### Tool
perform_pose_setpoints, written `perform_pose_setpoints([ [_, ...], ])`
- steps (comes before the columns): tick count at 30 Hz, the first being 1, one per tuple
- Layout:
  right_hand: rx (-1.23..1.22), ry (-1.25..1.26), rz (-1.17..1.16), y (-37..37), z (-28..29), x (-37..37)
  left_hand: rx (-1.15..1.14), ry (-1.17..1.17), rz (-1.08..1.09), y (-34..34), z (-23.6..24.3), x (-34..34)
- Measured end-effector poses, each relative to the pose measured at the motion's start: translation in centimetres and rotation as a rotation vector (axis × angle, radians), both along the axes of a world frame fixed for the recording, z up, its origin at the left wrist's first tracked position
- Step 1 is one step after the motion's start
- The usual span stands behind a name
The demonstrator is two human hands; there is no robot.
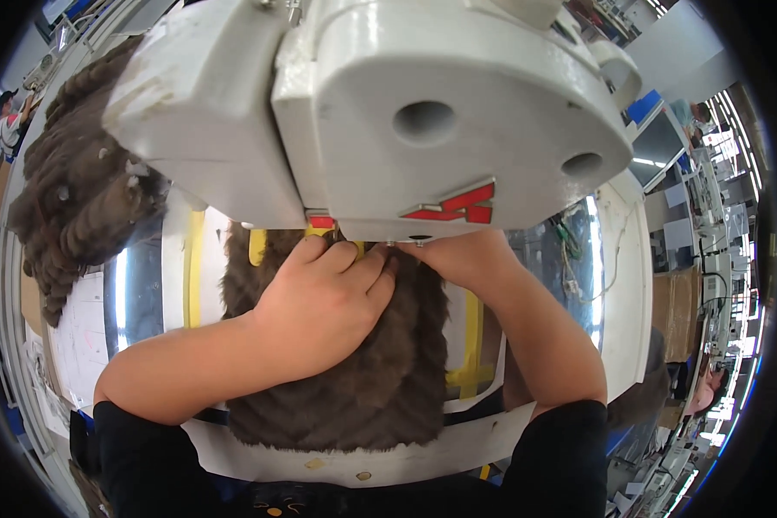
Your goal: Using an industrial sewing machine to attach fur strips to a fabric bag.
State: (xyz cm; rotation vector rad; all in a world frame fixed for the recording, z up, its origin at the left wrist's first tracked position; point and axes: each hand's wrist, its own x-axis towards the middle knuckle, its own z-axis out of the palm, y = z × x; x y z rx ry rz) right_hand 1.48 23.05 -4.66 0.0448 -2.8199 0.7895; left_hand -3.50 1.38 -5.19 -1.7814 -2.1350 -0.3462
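A brown fur piece [354,406] lies flat below the white head of a large machine [483,129], which looks like a sewing machine. My left hand [326,289] rests on the fur near the machine, its fingers curled and closed on the pile. From the right, my right hand [468,257] reaches to the fur's far part. Its thumb side points toward my left fingertips, while the machine head covers most of its fingers. The two hands nearly meet just under the front edge of the machine, and whatever lies between the fingertips is too hidden to make out.
More brown fur [86,190] is heaped at the left, with pale fluff on it. Yellow tape strips [472,345] run on the white work surface [617,285]. Loose thin wires [570,268] lie at the right. A screen [656,142] and distant people stand beyond.
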Motion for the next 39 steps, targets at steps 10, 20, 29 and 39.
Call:
perform_pose_setpoints([
  [10, -0.239, -0.199, -0.111, 0.4, 0.5, -0.2, -0.081, 0.003, 0.039, 0.5, 0.0, 0.5],
  [20, -0.356, -0.053, -0.032, 1.1, -0.3, -0.3, -0.053, 0.035, 0.055, 0.8, -0.6, 0.1],
  [29, -0.137, -0.113, -0.102, 0.5, -0.1, -0.3, -0.054, 0.048, 0.074, 1.1, -0.5, 0.5],
  [39, -0.131, -0.153, -0.154, 0.4, -0.2, -0.5, -0.181, -0.013, 0.135, 1.0, 0.4, 0.9],
])
